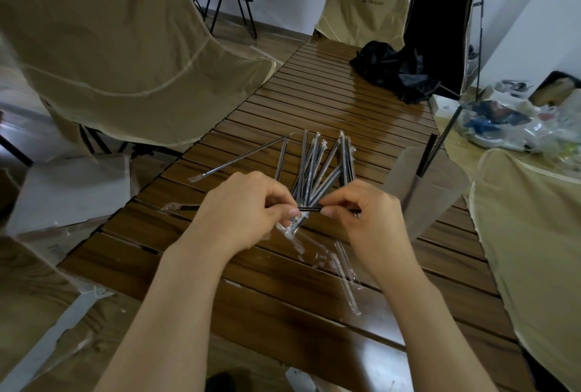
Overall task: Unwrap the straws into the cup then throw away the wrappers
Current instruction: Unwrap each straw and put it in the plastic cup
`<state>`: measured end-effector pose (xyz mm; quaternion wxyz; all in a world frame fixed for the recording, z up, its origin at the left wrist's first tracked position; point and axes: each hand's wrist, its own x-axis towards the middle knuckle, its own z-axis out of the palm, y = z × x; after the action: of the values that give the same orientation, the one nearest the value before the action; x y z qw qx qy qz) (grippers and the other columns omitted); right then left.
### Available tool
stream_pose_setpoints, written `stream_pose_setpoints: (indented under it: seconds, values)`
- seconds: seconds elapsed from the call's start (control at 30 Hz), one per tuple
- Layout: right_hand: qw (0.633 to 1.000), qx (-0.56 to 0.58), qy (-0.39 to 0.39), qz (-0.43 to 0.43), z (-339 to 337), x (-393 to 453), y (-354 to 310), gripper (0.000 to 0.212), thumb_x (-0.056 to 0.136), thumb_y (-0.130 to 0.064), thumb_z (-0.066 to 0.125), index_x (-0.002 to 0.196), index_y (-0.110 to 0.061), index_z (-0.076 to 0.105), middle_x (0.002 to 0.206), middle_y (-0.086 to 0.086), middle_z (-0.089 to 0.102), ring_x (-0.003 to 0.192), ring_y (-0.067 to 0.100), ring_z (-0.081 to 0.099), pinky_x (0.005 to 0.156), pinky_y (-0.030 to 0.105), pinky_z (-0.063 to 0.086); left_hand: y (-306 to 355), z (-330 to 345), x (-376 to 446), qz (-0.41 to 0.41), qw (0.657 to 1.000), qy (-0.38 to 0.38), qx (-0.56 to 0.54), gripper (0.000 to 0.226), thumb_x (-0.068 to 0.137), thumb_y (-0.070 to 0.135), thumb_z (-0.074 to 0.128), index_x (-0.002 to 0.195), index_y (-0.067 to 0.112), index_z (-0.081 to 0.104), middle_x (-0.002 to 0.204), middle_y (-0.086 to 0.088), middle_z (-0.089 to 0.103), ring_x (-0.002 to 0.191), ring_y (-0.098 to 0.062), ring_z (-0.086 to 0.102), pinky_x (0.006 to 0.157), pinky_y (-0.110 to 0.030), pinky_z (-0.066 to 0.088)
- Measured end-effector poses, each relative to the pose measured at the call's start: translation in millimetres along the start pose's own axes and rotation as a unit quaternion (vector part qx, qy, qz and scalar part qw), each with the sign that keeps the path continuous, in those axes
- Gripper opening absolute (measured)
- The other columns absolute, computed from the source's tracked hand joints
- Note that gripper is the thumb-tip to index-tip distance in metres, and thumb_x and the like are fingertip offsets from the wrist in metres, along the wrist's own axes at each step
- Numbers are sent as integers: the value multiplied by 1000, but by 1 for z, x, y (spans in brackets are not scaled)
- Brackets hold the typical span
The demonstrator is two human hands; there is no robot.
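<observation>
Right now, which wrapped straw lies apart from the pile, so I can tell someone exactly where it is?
Start at the slatted wooden table, then the fan of wrapped straws at its middle. Left of that pile, nearer the big beige chair, one long wrapped straw lies alone, slanting across the slats while the others overlap.

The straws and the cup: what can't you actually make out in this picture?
- Straw between the hands: most of it is covered by the left hand and right hand.
- Cup: its cloudy wall hides the lower ends of the straws inside.
- Wrapped pile: it overlaps too much to count.
- Bin: none in view.
</observation>
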<state>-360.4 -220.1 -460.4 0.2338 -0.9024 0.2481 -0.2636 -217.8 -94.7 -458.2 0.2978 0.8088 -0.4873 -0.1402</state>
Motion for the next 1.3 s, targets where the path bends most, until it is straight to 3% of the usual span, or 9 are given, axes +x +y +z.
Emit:
stream_pose_setpoints:
  seconds: [0.13, 0.3, 0.5, 0.63, 0.77, 0.87, 1.0, 1.13, 1.3]
  values:
    - [997, 25, -42, 57, -1, 0, -1, 10, 84, -16, 69, 84, -25, 72, 82, -16, 64, 81, -7, 57, 71, 3, 41, 3, -1, -2, -9, 1000, 11, 22, 13, 89, 43, 64, 97, 39, 74, 85, 22, 71, 84, 5, 64, 81, -27, 56]
    - [992, 42, -70, 97, -4, 0, -2, 10, 87, -16, 66, 86, -24, 72, 82, -15, 65, 77, -4, 57, 65, 7, 42, 4, 0, -1, -20, 999, 11, 33, 15, 85, 42, 69, 100, 41, 75, 96, 21, 72, 86, 4, 64, 73, -17, 49]
    - [987, -10, -123, 101, -1, 7, -3, 15, 93, -15, 57, 102, -8, 67, 91, -5, 57, 70, -1, 48, 64, 1, 39, 4, 1, -2, -32, 999, 5, 27, 12, 86, 43, 69, 95, 41, 75, 91, 21, 72, 85, 5, 63, 81, -26, 55]
    - [984, -64, -132, 102, 2, 10, -2, 17, 96, -18, 53, 106, -10, 65, 100, -1, 60, 80, 4, 50, 61, 6, 38, 5, 0, -2, -40, 999, -4, 18, 12, 84, 43, 71, 94, 40, 75, 89, 22, 72, 85, 6, 63, 83, -30, 56]
    - [968, -93, -188, 139, 4, 17, -4, 19, 96, -16, 52, 111, -10, 62, 113, 5, 60, 102, 16, 58, 83, 21, 46, 6, -1, -2, -43, 999, -2, 11, 14, 82, 40, 74, 95, 41, 75, 92, 21, 72, 86, 6, 62, 82, -28, 55]
    - [996, -42, -39, 61, 9, 5, -2, 11, 92, -6, 55, 88, -12, 63, 93, 8, 62, 88, 21, 57, 80, 35, 47, 6, 0, -2, -44, 999, -3, -5, 15, 79, 35, 78, 93, 40, 76, 86, 20, 73, 80, 5, 64, 80, -28, 57]
    - [969, -68, -180, 156, 10, 14, 7, 23, 98, -14, 48, 116, -3, 58, 116, 12, 60, 104, 23, 58, 79, 19, 41, 5, -4, -3, -32, 999, -13, -3, 14, 76, 29, 81, 83, 40, 76, 77, 22, 70, 77, 5, 65, 80, -28, 57]
    - [986, -28, -98, 133, 3, 3, 6, 10, 95, -20, 55, 101, -16, 62, 89, -9, 59, 77, 1, 56, 60, 9, 44, 2, -9, -3, -22, 1000, -5, 17, 16, 73, 29, 83, 78, 41, 74, 76, 23, 69, 79, 7, 63, 81, -22, 55]
    - [986, 28, -147, 71, 3, -1, -8, 12, 93, -26, 58, 99, -21, 67, 90, -9, 65, 78, -2, 59, 68, 10, 49, 2, -9, -4, -30, 999, -5, 28, 17, 74, 29, 82, 85, 41, 75, 81, 22, 69, 80, 8, 62, 80, -21, 54]
